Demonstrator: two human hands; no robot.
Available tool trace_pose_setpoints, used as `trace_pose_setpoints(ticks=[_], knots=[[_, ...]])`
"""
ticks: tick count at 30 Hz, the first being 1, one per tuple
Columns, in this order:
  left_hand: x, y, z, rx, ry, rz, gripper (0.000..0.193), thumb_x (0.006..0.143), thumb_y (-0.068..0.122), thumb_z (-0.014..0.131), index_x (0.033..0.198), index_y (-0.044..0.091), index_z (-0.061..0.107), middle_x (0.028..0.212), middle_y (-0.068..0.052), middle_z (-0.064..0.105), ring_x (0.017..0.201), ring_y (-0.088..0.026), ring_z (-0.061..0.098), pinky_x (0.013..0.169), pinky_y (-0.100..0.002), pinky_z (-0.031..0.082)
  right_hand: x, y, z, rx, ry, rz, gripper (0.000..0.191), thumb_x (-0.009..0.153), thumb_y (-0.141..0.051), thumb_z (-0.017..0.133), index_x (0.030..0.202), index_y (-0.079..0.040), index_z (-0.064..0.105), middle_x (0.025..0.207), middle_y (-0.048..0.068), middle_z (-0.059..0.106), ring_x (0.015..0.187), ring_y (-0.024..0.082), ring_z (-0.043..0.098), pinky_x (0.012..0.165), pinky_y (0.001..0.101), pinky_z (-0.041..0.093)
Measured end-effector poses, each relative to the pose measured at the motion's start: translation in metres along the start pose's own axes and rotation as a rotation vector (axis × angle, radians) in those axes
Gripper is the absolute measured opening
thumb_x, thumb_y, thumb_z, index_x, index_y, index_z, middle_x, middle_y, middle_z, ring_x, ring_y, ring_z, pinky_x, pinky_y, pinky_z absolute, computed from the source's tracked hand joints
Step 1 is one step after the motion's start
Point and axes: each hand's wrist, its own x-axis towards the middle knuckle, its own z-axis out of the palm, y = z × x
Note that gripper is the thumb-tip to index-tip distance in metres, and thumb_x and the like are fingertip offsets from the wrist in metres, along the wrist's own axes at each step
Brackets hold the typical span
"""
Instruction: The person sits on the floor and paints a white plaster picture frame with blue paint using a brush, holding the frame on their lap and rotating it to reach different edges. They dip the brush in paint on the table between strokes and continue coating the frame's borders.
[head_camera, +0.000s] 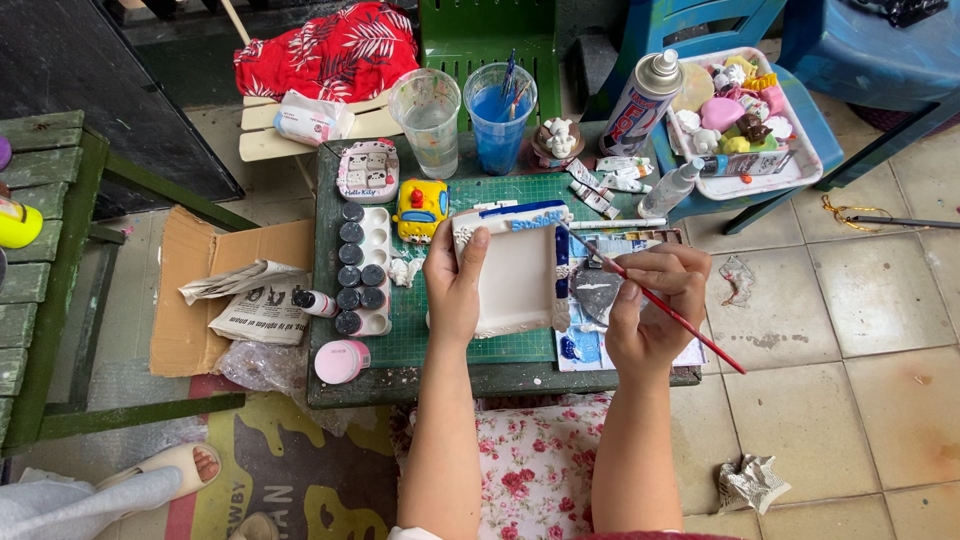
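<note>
Gripping one white tray in my left hand, one paintbrush pinched in my right hand; two cups beyond, brush tip hidden.

Small dark table, green cutting mat on top.
Paint pot tray along left edge; two plastic cups at far edge; pink jar at near-left corner.

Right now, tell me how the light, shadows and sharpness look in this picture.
Head view: soft, even daylight with faint shadows under the left hand and right hand; the white plaster piece is bright but keeps its detail; the spray can shows mild sheen; focus is sharp at centre, with slight wide-angle stretch toward the edges.
</note>
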Motion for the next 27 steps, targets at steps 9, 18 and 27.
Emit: trace_pose_setpoints(ticks=[9, 18, 27], knots=[[0.0004, -0.0001, 0.001, 0.008, 0.014, -0.019, 0.042, 0.103, 0.034, 0.067, 0.127, 0.001, 0.062, 0.107, -0.002, 0.065, 0.095, -0.008, 0.056, 0.086, -0.024, 0.048, -0.0002, 0.0004, -0.001, 0.023, 0.009, -0.001, 0.012, 0.102, -0.006, 0.058, 0.1, -0.005, 0.047, 0.094, 0.011, 0.072, 0.11, 0.022, 0.049, 0.092, 0.0299, 0.046], [-0.0003, -0.0008, 0.0009, -0.022, 0.007, -0.028, 0.041, 0.102, 0.034, 0.067, 0.127, 0.001, 0.062, 0.11, -0.004, 0.067, 0.098, -0.008, 0.059, 0.088, -0.024, 0.049, -0.0005, -0.0001, -0.0023, -0.054, -0.036, -0.007, 0.013, 0.101, -0.001, 0.058, 0.105, -0.006, 0.046, 0.092, 0.009, 0.072, 0.104, 0.021, 0.05, 0.092, 0.0312, 0.042], [-0.0008, -0.0005, 0.0021, 0.051, 0.009, 0.024, 0.039, 0.104, 0.031, 0.066, 0.127, 0.001, 0.061, 0.109, -0.003, 0.066, 0.097, -0.007, 0.057, 0.088, -0.024, 0.049, -0.001, -0.0005, -0.0011, -0.04, -0.047, -0.004, 0.017, 0.101, 0.004, 0.058, 0.108, -0.006, 0.046, 0.093, 0.009, 0.072, 0.103, 0.02, 0.051, 0.092, 0.0308, 0.043]])
